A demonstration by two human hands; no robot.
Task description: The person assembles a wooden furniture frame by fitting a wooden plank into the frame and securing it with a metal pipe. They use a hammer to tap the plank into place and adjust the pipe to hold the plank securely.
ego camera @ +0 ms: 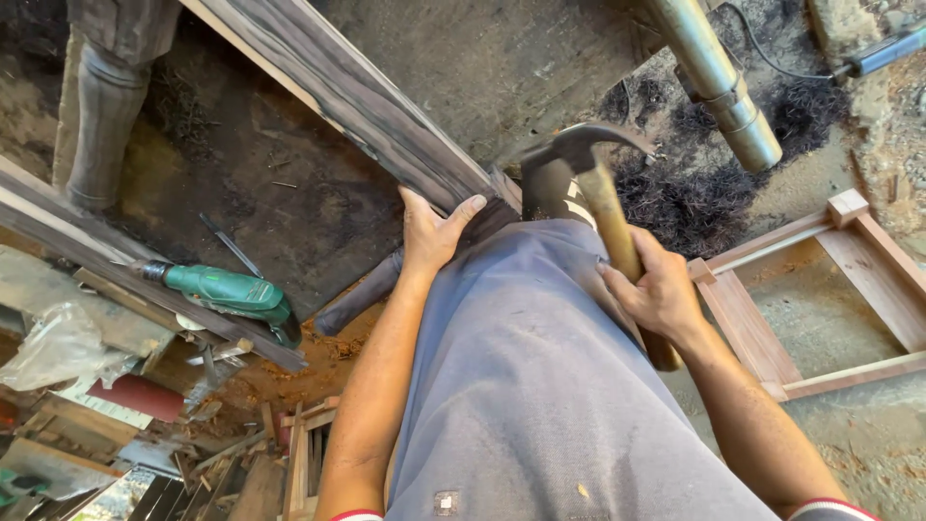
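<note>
Your left hand (431, 234) reaches straight forward on an extended arm, palm down, thumb spread wide to the right and fingers (413, 205) curled over an edge. Your right hand (659, 289) sits closer to your body, wrist bent inward, fingers wrapped in a tight fist around a handle.
</note>
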